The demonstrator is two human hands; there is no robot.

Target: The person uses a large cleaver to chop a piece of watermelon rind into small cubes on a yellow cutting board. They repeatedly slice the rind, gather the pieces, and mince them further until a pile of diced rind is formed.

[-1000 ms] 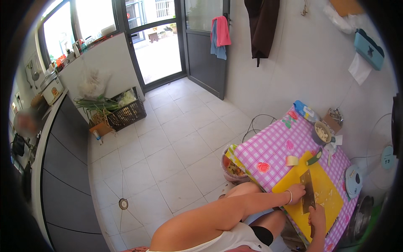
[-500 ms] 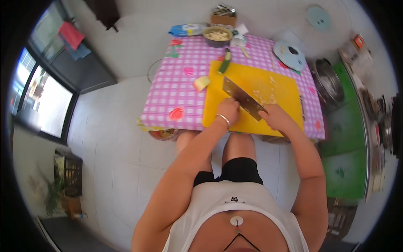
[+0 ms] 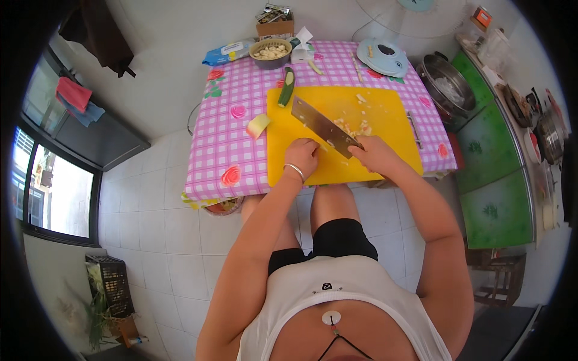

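On a yellow cutting board (image 3: 385, 156), my right hand (image 3: 379, 157) is closed around the handle of a cleaver (image 3: 323, 127). Its wide blade slants up and left across the board, with pale bits stuck to its face. My left hand (image 3: 301, 155), with a bangle at the wrist, rests on the board just below the blade. Its fingers are curled; anything under them is hidden. Chopped pale pieces (image 3: 361, 127) lie scattered beyond the blade. A cut green zucchini (image 3: 287, 87) lies at the board's far left corner, and a pale cut chunk (image 3: 259, 126) sits at its left edge.
A bowl of pale pieces (image 3: 270, 53), a blue packet (image 3: 227, 53) and a tissue pack (image 3: 303, 53) stand along the checked tablecloth's (image 3: 223, 144) far side. A light blue round lid-like thing (image 3: 383, 57) is far right. A metal pot (image 3: 447, 81) stands beside green cabinets (image 3: 494, 198).
The view has shifted, so the table appears further left. The cleaver has moved slightly away from me, widening the gap to my left hand. Both hands keep their closed shape.
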